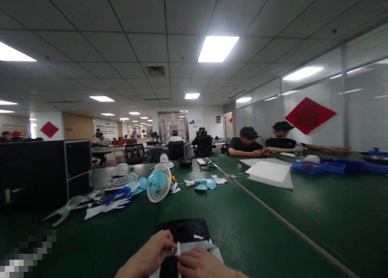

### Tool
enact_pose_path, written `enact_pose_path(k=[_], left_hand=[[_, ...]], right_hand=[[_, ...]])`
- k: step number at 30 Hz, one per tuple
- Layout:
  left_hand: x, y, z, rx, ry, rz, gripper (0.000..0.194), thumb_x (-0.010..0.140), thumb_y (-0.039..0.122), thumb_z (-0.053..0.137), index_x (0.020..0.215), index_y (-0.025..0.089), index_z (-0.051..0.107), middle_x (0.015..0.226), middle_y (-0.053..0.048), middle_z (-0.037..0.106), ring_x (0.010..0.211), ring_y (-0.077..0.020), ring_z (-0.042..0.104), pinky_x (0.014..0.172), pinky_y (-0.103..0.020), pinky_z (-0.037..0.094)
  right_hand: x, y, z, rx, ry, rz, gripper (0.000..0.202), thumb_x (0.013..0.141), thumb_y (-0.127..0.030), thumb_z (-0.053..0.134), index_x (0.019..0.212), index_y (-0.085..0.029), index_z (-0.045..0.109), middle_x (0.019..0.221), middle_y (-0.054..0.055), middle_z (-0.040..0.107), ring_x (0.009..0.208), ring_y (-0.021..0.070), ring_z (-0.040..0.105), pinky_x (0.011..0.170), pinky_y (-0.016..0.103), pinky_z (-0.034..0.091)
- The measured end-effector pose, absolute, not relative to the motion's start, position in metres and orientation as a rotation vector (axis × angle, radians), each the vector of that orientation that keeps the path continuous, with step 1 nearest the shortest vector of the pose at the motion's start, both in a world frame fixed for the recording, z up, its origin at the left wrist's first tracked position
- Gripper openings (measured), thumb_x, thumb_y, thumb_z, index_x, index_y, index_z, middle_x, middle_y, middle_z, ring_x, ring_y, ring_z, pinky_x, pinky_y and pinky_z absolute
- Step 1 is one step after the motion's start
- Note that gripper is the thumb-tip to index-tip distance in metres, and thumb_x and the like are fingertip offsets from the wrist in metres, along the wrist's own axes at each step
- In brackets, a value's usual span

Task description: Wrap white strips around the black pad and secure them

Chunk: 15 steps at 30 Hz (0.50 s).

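At the near edge of the green table lies a flat black object (pixel 184 226), which looks like a case or folder; its exact kind does not show. A thin whitish sheet (pixel 197 245), perhaps paper or plastic, lies across it. My left hand (pixel 156 247) pinches the sheet's left end between thumb and fingers. Bent over the sheet's lower edge, the fingers of my right hand (pixel 198 262) are held together, close beside the left fingertips. The fingertips partly hide what they grip. More white material shows under the hands.
A white-and-blue fan (pixel 159 183), blue fan blades (pixel 205 184) and blue-white gloves (pixel 112 203) lie ahead. A black computer case (pixel 77 165) stands left. White sheets (pixel 269 173), blue trays (pixel 309 167) and two seated people (pixel 247 144) are right. A metal strip (pixel 273 211) crosses the table.
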State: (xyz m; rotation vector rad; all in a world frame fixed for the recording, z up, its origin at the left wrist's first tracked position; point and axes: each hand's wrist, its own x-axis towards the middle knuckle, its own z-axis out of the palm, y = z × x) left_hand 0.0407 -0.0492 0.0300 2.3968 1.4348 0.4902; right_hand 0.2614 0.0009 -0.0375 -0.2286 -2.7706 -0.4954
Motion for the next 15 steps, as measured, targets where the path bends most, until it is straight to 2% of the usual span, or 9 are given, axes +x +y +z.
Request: enact_pose_path(k=[3, 7, 12, 15], left_hand=[[0.041, -0.050, 0.031, 2.392, 1.430, 0.496, 0.037, 0.078, 0.006, 0.042, 0.094, 0.025, 0.070, 0.103, 0.000, 0.061, 0.097, -0.0143, 0.054, 0.086, -0.024, 0.039], [0.042, -0.050, 0.031, 2.396, 1.419, 0.500, 0.037, 0.077, 0.006, 0.043, 0.093, 0.026, 0.070, 0.102, 0.000, 0.061, 0.098, -0.0142, 0.054, 0.086, -0.024, 0.039], [0.040, -0.046, 0.027, 2.394, 1.421, 0.507, 0.038, 0.076, 0.005, 0.044, 0.095, 0.026, 0.070, 0.101, 0.001, 0.062, 0.097, -0.0139, 0.055, 0.087, -0.024, 0.040], [0.037, -0.044, 0.026, 2.384, 1.403, 0.523, 0.037, 0.075, 0.006, 0.045, 0.093, 0.026, 0.070, 0.102, 0.001, 0.063, 0.098, -0.0138, 0.055, 0.089, -0.024, 0.040]], right_hand=[[0.263, 0.001, -0.038, -0.194, -2.768, -0.522, 0.023, 0.100, -0.030, 0.044, 0.117, -0.019, 0.055, 0.113, 0.005, 0.067, 0.099, 0.0166, 0.062, 0.076, 0.026, 0.043], [0.264, -0.002, -0.032, -0.234, -2.793, -0.407, 0.024, 0.101, -0.032, 0.041, 0.118, -0.022, 0.055, 0.115, 0.004, 0.068, 0.103, 0.0162, 0.061, 0.083, 0.025, 0.042], [0.268, -0.008, -0.020, -0.442, -2.774, -0.143, 0.050, 0.095, -0.048, 0.049, 0.135, -0.018, 0.046, 0.128, 0.011, 0.062, 0.115, 0.0220, 0.057, 0.096, 0.031, 0.043], [0.272, -0.012, -0.012, -0.489, -2.758, -0.003, 0.061, 0.090, -0.055, 0.053, 0.138, -0.018, 0.045, 0.133, 0.012, 0.059, 0.120, 0.0243, 0.055, 0.102, 0.034, 0.040]])
